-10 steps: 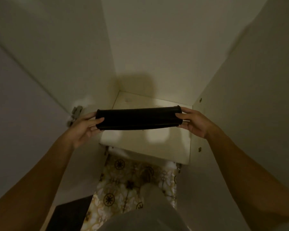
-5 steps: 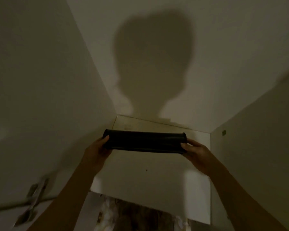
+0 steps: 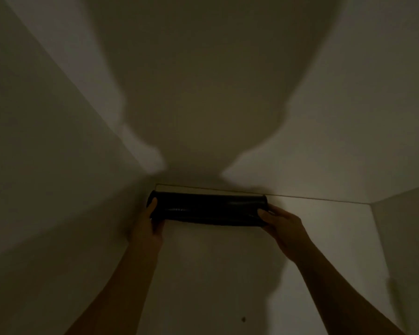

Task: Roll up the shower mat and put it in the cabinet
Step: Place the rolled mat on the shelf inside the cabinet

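Gripping the rolled mat ends, both hands' fingers hold it at the dim cabinet shelf back.

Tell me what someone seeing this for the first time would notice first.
The dark rolled shower mat stands out first, lying crosswise deep in the pale cabinet, near its back left corner. The left hand grips one end and the right hand grips the other. Above them, a large shadow spreads over the back wall.

Rolled black mat gripped by left hand, right hand, deep in cabinet.
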Tool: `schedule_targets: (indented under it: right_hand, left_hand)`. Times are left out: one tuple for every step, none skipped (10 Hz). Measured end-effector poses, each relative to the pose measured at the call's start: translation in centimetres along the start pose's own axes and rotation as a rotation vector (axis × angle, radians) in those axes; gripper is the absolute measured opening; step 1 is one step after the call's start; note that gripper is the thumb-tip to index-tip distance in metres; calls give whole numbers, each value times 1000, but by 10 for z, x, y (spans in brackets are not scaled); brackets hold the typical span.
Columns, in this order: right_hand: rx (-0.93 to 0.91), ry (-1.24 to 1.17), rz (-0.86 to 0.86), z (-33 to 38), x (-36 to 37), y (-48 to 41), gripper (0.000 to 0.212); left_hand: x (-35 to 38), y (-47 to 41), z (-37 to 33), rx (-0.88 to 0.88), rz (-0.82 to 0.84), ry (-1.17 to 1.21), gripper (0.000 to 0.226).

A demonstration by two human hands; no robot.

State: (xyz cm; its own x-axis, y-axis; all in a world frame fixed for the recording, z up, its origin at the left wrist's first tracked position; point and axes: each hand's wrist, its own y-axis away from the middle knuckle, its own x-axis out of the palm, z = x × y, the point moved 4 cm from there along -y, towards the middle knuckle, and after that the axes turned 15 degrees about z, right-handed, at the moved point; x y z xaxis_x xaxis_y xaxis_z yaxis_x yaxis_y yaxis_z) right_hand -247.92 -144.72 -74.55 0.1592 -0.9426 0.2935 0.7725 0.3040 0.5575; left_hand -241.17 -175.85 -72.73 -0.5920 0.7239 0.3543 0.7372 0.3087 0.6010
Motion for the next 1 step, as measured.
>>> schedule_targets:
  right_hand:
    - [2,100,-20,-18,5,-35,29]
  left_hand:
    - [-7,-37,3,33,16,-15,31]
